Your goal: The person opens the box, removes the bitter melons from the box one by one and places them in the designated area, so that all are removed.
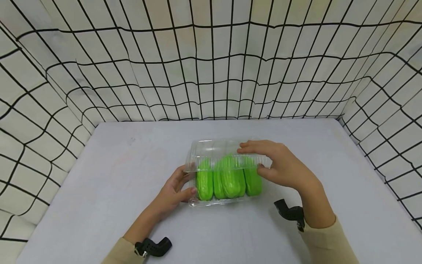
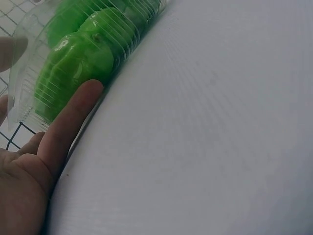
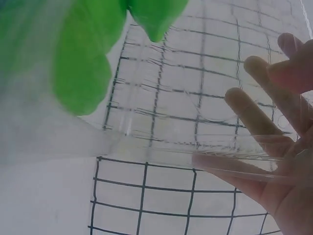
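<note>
A clear plastic hinged container (image 1: 194, 202) sits on the table with several glossy, ridged green vegetables or fruits (image 1: 232, 183) inside. Its lid (image 1: 214, 148) is partly raised, and the front rim leans over the green pieces. My left hand (image 1: 176, 187) holds the container's left end, thumb at the front corner and fingers along the side. In the left wrist view, one straight digit (image 2: 73, 117) lies against the see-through wall. At the lid's right end, my right hand (image 1: 280, 163) has its fingers over the top and its thumb at the front rim. Spread fingers (image 3: 257, 112) show through the plastic in the right wrist view.
A white-covered table (image 1: 132, 165) lies under the container. Black netting (image 1: 211, 73) over pale walls rises behind it and on both sides. Each wrist wears a black strap-on mount, the left one (image 1: 153, 246) low over the table and the right one (image 1: 290, 212) beside the sleeve.
</note>
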The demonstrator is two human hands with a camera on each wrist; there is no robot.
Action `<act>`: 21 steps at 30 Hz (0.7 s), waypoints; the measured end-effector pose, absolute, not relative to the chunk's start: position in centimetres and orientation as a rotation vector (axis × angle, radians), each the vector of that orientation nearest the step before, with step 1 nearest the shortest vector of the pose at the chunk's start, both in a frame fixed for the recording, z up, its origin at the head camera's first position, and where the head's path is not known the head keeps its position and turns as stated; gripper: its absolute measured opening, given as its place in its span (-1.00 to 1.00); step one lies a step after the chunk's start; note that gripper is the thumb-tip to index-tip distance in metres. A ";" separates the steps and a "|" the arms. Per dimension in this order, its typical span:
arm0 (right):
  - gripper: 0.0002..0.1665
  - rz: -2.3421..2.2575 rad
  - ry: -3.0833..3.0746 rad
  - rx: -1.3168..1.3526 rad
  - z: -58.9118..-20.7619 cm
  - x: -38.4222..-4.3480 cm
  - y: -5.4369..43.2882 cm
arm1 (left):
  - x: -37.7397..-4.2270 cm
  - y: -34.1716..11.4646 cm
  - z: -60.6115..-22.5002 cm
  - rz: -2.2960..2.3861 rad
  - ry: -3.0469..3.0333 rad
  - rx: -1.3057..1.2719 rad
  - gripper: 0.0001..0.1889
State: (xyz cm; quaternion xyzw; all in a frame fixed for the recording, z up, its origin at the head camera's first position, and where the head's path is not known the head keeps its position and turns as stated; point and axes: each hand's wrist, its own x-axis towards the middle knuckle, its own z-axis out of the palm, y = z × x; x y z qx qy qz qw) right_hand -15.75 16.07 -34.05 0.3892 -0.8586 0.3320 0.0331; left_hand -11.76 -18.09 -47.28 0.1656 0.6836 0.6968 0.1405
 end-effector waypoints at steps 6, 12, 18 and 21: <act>-0.32 1.106 -2.592 1.141 -33.4 -16.4 16.2 | -11.8 -18.3 -47.3 1.970 2.071 0.520 -0.29; -0.36 1.135 -2.498 1.068 -34.0 -16.9 16.6 | -11.9 -18.1 -47.2 1.977 2.089 0.509 -0.27; -0.37 1.174 -2.409 0.967 -34.6 -17.4 16.9 | -11.8 -18.1 -47.0 1.992 2.118 0.499 -0.28; -0.37 1.222 -2.414 0.906 -34.7 -17.5 17.0 | -11.8 -18.1 -47.0 1.992 2.138 0.512 -0.30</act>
